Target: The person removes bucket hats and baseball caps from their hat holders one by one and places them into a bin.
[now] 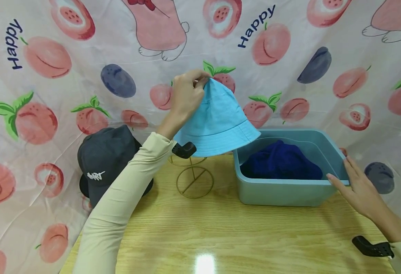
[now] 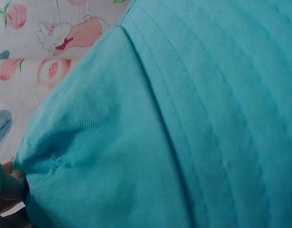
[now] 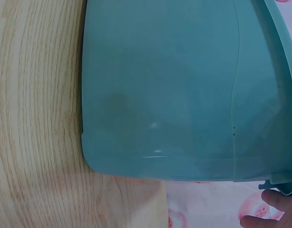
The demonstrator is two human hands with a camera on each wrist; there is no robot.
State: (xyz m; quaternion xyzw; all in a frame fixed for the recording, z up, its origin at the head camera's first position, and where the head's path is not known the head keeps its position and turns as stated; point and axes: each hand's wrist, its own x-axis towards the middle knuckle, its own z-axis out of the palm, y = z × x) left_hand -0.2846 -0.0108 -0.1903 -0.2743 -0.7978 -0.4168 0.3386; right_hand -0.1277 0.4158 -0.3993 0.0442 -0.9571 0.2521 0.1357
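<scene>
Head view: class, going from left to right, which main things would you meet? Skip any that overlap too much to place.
Dark cap → light blue bucket hat → blue-green bin → right hand.

Table [image 1: 255,232] and objects on top

Yellowish wood with visible grain lines. At right: blue-green bin [image 1: 282,192], upright, flat on the wood. At left: dark cap [image 1: 108,156], contact with the wood hidden from view. Between both: gold wire stand [image 1: 194,180], round base on the wood.
</scene>
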